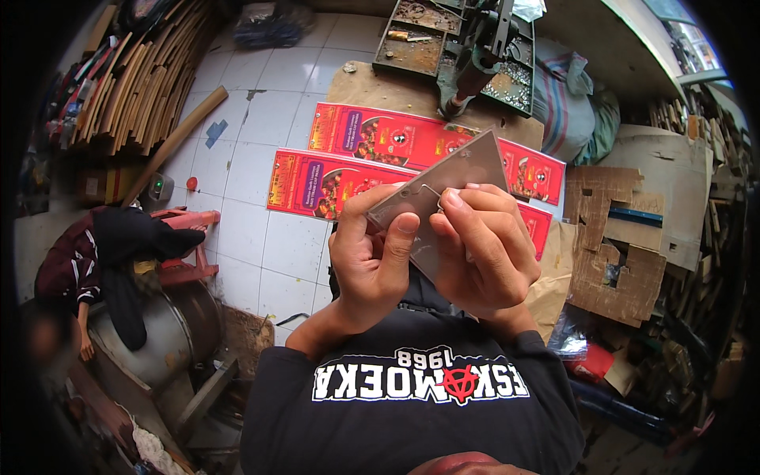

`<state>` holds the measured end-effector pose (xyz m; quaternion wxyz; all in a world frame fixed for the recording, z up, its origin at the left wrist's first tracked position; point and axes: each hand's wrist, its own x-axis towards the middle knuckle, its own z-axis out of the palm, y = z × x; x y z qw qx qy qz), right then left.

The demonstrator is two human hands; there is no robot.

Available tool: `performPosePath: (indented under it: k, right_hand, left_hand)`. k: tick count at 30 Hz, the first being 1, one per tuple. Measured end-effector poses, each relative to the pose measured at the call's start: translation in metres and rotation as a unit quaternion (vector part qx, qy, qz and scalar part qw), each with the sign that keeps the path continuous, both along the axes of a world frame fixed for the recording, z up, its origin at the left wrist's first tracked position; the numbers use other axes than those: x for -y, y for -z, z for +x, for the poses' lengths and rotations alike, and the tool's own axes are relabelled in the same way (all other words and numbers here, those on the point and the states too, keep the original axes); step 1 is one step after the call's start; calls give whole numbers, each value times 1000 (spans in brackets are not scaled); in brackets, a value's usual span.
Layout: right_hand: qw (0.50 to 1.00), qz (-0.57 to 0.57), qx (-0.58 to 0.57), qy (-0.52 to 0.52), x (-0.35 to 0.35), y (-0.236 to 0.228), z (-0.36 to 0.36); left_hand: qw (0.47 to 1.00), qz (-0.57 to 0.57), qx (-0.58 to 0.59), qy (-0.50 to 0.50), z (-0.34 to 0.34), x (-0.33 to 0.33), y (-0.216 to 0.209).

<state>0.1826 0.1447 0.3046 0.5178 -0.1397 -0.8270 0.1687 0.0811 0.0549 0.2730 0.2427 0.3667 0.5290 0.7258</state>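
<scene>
In front of my chest a flat grey board (467, 170) is held up at a tilt, one corner pointing away from me. My left hand (368, 257) grips its left edge between thumb and fingers. Near that edge is a small round eyelet (405, 192). A thin bent metal wire (431, 191) lies against the board's face, and the fingertips of my right hand (489, 247) are pinched on it. Whether the wire passes through the eyelet I cannot tell. Beneath the board lie red printed panels (336, 116) in two rows, partly hidden by my hands.
Beyond the panels stands a dark hand press (469, 75) beside a green compartment tray (522, 99) of small metal parts. Brown cardboard (360, 83) lies under the panels. Wood strips (146, 79) are stacked far left. Another person (75, 257) is by a metal drum (146, 332).
</scene>
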Motion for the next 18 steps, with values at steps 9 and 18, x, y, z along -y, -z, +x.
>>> performPosePath:
  k: [9,18]
  right_hand:
    - [1000,27,-1,0,2,3,-1]
    - [999,31,-15,3,4,6,-2]
  left_hand:
    - [998,9,-63,20,-3,3,-5]
    - [997,20,-73,16,-2,2,-6]
